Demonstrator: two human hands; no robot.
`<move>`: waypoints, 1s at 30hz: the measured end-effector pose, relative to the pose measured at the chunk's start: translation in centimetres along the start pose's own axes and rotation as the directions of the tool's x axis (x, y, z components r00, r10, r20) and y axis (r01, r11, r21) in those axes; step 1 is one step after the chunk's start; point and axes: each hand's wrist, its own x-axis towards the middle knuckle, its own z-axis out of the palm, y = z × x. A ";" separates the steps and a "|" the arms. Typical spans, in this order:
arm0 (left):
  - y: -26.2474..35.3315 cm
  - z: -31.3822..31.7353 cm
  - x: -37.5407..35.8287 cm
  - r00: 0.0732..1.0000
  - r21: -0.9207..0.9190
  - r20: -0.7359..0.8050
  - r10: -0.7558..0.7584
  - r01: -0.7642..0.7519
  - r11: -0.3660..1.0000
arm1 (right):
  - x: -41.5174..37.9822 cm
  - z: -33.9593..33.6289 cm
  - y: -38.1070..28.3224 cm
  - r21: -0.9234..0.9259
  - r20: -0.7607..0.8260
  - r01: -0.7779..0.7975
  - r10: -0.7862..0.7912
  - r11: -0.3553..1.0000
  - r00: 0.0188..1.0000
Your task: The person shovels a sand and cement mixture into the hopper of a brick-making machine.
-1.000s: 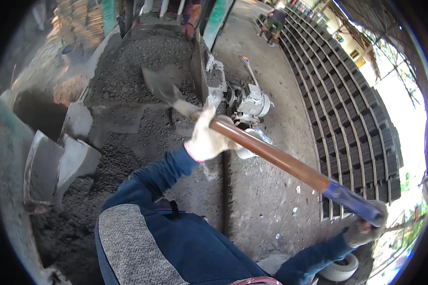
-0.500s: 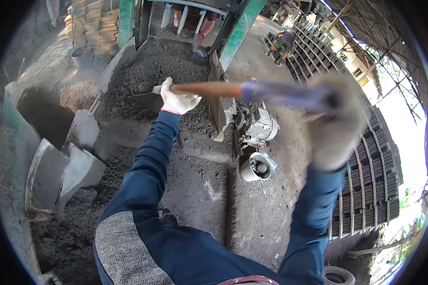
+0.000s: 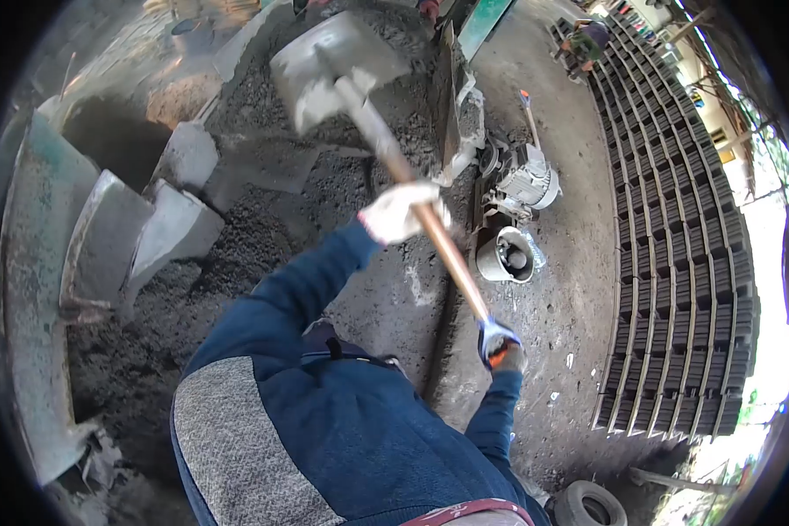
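Concrete floor [image 3: 579,263], dark gravel heap [image 3: 263,228], block rows [image 3: 684,219].

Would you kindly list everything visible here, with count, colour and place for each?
shovel: one, grey blade, brown wooden shaft, raised over the mix at top centre
dark mix: one heap, dark grey, filling the trough from top centre to lower left
mixer blades: about three, grey, at left in the mix
electric motor: one, pale grey, on the floor right of the trough
concrete blocks: many rows, dark grey, laid out along the right
tyre: one, black, bottom right
other person: one, bent over the blocks at top right
left hand: white glove, gripping mid-shaft
right hand: dark glove, gripping the shaft end
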 end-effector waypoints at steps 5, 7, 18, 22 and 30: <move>-13.2 -0.8 -10.8 0.978 -0.149 -0.050 -0.203 0.193 0.970 | -1.9 -14.4 -2.8 -0.322 -0.059 -0.094 0.080 0.942 0.995; -15.9 -1.8 -13.2 0.841 -0.380 -0.413 -0.350 0.190 0.905 | -2.6 -17.2 -2.9 -0.503 -0.049 -0.116 0.107 0.857 0.993; -7.4 -30.5 -5.3 0.484 -0.127 -0.873 -0.061 -0.103 0.987 | -2.8 13.0 12.8 -0.208 0.178 -0.474 0.509 0.856 0.842; 4.0 -40.3 0.5 0.415 -0.029 -0.908 0.059 -0.202 0.979 | 5.5 33.1 19.0 -0.598 0.791 0.741 0.077 0.304 0.607; 9.0 -46.6 8.1 0.387 -0.050 -0.920 0.062 -0.272 0.961 | 7.4 50.8 18.1 -0.346 0.860 0.839 0.215 -0.420 0.463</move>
